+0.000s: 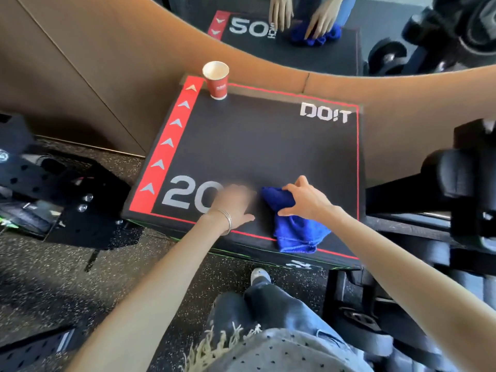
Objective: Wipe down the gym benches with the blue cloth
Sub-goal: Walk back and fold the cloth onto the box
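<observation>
Wiping with a blue cloth [292, 221], bunched at the near right of a black padded surface [255, 146], tail draped over the near edge. Clasped from above by the right grip [306, 200], fingers and thumb curled round the far fold. Just left, the left grip [233, 205] laid flat over the printed 20, blurred, seemingly holding nothing. Probably soft, light, floppy; best gathered mid-cloth and pressed down. Red paper cup [216, 80] at the far left corner, easily knocked.
</observation>
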Action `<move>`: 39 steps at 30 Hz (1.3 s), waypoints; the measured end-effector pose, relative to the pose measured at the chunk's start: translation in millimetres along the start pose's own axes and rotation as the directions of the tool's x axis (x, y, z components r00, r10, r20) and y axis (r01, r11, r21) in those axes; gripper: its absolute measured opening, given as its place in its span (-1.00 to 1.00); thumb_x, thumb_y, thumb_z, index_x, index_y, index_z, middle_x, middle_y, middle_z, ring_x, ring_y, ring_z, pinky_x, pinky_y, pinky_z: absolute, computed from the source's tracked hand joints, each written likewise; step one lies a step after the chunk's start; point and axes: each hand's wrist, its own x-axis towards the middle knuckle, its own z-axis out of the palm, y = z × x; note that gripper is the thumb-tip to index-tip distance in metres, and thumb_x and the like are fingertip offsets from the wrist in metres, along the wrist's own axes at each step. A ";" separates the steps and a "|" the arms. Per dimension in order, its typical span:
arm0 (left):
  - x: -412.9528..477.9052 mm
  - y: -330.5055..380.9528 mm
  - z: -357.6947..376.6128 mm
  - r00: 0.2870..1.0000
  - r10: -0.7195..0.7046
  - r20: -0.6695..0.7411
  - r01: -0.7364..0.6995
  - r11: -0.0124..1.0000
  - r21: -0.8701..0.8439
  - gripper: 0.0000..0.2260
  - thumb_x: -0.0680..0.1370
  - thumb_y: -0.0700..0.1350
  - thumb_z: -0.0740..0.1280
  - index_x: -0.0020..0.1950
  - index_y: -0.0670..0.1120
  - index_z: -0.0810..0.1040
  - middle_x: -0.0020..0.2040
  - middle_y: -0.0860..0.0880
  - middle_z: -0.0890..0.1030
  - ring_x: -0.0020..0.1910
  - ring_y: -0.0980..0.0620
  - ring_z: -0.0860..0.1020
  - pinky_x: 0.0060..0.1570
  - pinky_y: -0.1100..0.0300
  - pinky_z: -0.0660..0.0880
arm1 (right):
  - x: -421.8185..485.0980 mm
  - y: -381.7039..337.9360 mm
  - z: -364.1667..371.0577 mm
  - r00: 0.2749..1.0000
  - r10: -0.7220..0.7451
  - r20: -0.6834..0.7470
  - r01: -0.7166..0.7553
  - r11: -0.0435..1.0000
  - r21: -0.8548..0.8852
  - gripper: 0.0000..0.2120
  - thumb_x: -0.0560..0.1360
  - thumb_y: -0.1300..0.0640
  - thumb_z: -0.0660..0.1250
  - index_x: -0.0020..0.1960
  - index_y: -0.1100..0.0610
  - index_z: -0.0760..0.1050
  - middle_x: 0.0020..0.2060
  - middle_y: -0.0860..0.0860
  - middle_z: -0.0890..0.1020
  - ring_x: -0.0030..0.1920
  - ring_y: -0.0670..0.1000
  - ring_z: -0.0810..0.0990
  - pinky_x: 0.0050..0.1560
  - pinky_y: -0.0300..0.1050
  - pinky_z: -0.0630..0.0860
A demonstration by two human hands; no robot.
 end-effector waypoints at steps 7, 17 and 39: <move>33.4 4.8 -4.9 0.998 0.054 -0.040 -0.057 0.994 -0.094 -0.42 0.54 0.06 0.29 0.50 -0.04 0.20 0.45 -0.02 0.29 0.43 -0.07 0.24 0.34 0.05 0.27 | 21.3 50.8 -18.2 0.998 0.020 -0.056 -0.010 0.985 0.172 -0.84 0.54 -0.03 0.25 0.05 -0.07 0.58 0.04 0.01 0.50 0.06 0.17 0.48 0.15 0.12 0.45; 61.6 -4.0 -13.5 0.970 0.242 -0.031 -0.243 0.947 -0.210 -0.76 0.47 -0.09 0.35 0.11 -0.08 0.49 0.14 -0.01 0.53 0.22 -0.02 0.40 0.13 0.12 0.38 | 16.7 33.3 -21.3 0.975 0.019 0.222 -0.084 0.954 0.289 -0.75 0.57 0.19 0.17 0.19 0.12 0.53 0.10 0.02 0.60 0.14 0.09 0.53 0.19 -0.06 0.45; 65.5 -28.4 -49.8 0.987 0.144 0.073 -0.093 0.874 -0.476 -0.75 0.47 -0.13 0.32 0.14 -0.08 0.48 -0.10 0.01 0.52 -0.08 -0.07 0.51 -0.09 0.20 0.37 | 22.7 20.0 -48.8 1.000 -0.019 0.021 0.019 1.000 -0.007 -0.80 0.46 0.01 0.36 0.00 0.10 0.49 -0.04 -0.03 0.41 -0.01 0.09 0.49 -0.04 0.00 0.48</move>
